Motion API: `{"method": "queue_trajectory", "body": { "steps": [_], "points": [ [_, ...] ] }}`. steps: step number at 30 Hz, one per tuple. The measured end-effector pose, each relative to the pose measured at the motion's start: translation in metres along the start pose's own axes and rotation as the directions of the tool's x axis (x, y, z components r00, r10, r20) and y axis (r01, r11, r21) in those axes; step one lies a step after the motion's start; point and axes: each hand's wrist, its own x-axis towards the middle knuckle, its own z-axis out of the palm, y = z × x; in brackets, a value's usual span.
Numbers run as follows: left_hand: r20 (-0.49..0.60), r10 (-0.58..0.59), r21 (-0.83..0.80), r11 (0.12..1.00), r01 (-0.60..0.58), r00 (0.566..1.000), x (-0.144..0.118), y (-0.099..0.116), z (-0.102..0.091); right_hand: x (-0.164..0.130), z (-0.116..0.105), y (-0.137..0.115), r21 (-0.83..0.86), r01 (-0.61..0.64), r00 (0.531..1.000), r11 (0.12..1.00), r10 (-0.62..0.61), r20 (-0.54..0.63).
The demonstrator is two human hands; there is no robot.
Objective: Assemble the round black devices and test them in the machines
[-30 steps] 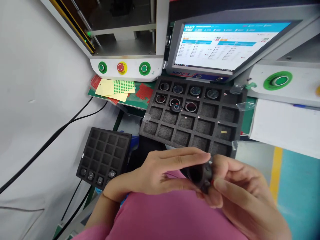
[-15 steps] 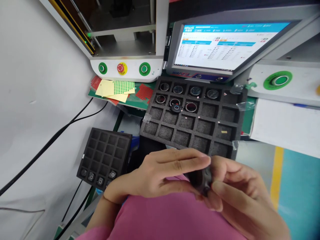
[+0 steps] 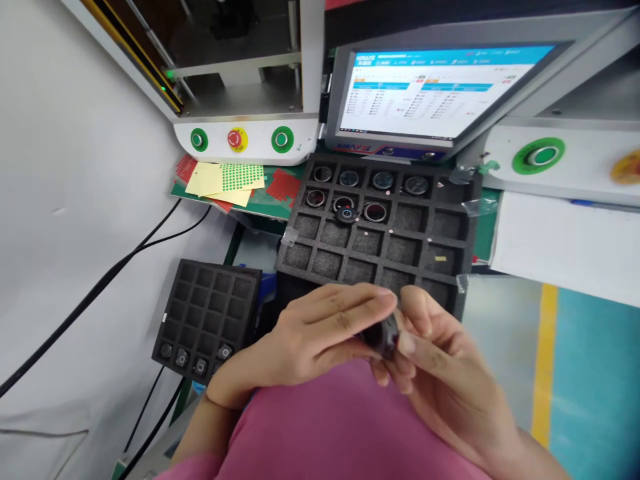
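Both hands meet over the lap, pinching one small black round part (image 3: 385, 335) between them: left hand (image 3: 315, 337) has its fingers closed, forefinger stretched flat over the top of the part, thumb under; right hand (image 3: 440, 370) is curled in from the other side, thumb and fingertips clamped on the part's right edge. Most of the part is hidden by fingers, only a dark rim shows, can't tell its face. Looks like the handling/inspection step, part in hand and not in any tray; next move likely calls for a steady two-hand grip while turning it, then a clean drop into one pocket. Just beyond the hands sits the big foam tray (image 3: 465, 227), a few round parts in its far pockets, near pockets bare. Lower left a smaller foam tray (image 3: 210, 293) with parts along its near row. Behind: monitor (image 3: 425, 90), machine button panel (image 3: 240, 140), sticker sheets (image 3: 225, 180)
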Motion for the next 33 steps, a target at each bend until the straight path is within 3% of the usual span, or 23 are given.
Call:
{"method": "queue_trajectory", "body": {
  "steps": [3,5,8,10,12,14,16,18,22,28,33],
  "points": [
    [-0.062,-0.034,-0.109,0.994,0.027,0.998,-0.002,-0.003,0.002,0.005,0.002,-0.001,0.022,-0.012,0.997,1.0,0.011,0.074],
    [-0.079,-0.19,-0.326,0.933,0.155,0.979,-0.001,-0.001,0.004,0.006,0.0,-0.005,0.016,0.018,0.995,1.0,-0.02,0.093],
    [0.054,-0.472,-0.676,0.632,0.38,0.88,0.002,0.008,0.005,0.008,-0.007,-0.009,-0.108,0.259,0.96,0.96,-0.267,-0.078],
    [0.18,-0.542,-0.784,0.425,0.453,0.821,0.004,0.014,0.005,0.01,-0.01,-0.008,-0.23,0.361,0.884,0.904,-0.41,-0.226],
    [0.239,-0.559,-0.811,0.335,0.48,0.794,0.006,0.018,0.006,0.013,-0.011,-0.004,-0.294,0.367,0.85,0.883,-0.446,-0.279],
    [0.224,-0.574,-0.771,0.391,0.504,0.788,0.007,0.019,0.008,0.014,-0.009,0.001,-0.305,0.324,0.892,0.896,-0.397,-0.219],
    [0.16,-0.586,-0.669,0.527,0.524,0.794,0.009,0.019,0.011,0.014,-0.006,0.004,-0.308,0.276,0.938,0.911,-0.325,-0.122],
    [0.1,-0.578,-0.545,0.649,0.531,0.81,0.011,0.019,0.013,0.013,-0.004,0.007,-0.315,0.264,0.954,0.912,-0.296,-0.057],
    [0.042,-0.513,-0.358,0.794,0.492,0.857,0.012,0.021,0.016,0.012,-0.001,0.011,-0.352,0.357,0.923,0.865,-0.385,-0.009],
    [-0.003,-0.391,-0.239,0.894,0.379,0.92,0.012,0.021,0.02,0.01,0.006,0.012,-0.311,0.426,0.889,0.85,-0.457,-0.032],
    [-0.031,-0.306,-0.079,0.95,0.303,0.951,0.017,0.025,0.023,0.013,0.01,0.013,-0.375,0.538,0.801,0.755,-0.596,-0.053]
  ]
}}
